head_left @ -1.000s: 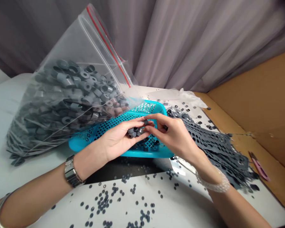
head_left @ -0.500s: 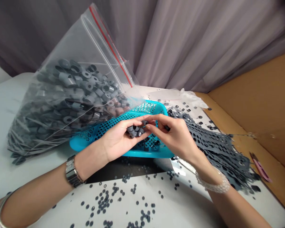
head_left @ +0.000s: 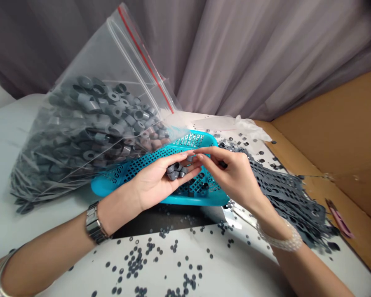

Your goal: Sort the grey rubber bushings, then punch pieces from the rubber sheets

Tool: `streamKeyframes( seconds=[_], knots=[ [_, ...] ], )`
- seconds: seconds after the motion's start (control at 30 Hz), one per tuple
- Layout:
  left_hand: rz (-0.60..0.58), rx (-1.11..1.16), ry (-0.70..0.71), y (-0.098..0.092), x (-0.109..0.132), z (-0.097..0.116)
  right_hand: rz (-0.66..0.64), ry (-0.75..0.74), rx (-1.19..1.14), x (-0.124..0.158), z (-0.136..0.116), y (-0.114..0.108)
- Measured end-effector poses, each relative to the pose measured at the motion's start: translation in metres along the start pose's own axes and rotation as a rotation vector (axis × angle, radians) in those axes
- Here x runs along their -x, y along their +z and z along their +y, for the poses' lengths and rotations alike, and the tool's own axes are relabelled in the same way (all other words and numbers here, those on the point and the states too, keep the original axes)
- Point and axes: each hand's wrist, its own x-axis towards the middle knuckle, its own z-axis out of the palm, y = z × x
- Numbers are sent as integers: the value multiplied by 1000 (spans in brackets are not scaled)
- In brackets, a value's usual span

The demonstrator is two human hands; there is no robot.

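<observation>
My left hand (head_left: 160, 177) is palm up over the blue plastic basket (head_left: 204, 201), its fingers curled around several small grey ring-shaped caps (head_left: 174, 170). One more grey cap (head_left: 190, 158) sits at the left fingertips, where both hands meet. My right hand (head_left: 231, 173) has thumb and index finger pinched together at that spot; whether it grips this cap or a small bit on it is hard to make out. Inside the basket, below the hands, lie dark pieces (head_left: 200, 181). A clear zip bag (head_left: 89, 123) full of grey caps leans over the basket's left part.
Small dark discs (head_left: 136, 264) are scattered over the white table (head_left: 235, 268). Right of the basket lies a pile of dark perforated strips (head_left: 284, 198). Pink-handled snips (head_left: 340, 220) rest by the brown board (head_left: 336, 111). A grey curtain (head_left: 235, 53) hangs behind.
My right hand has shifted slightly up and right, its pinch drawing away from the left palm. The cap at the left fingertips shows more plainly. The bag and basket have hardly changed.
</observation>
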Motion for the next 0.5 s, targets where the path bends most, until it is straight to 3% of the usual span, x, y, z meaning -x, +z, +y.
streamKeyframes(
  seconds=[0.23,0.5],
  knots=[
    [-5,-5,14,-1,-1,1,-4,8,16,0,0,-5],
    [-36,-93,34,-8,-6,-1,-26,-51,115,4,-4,5]
  ],
)
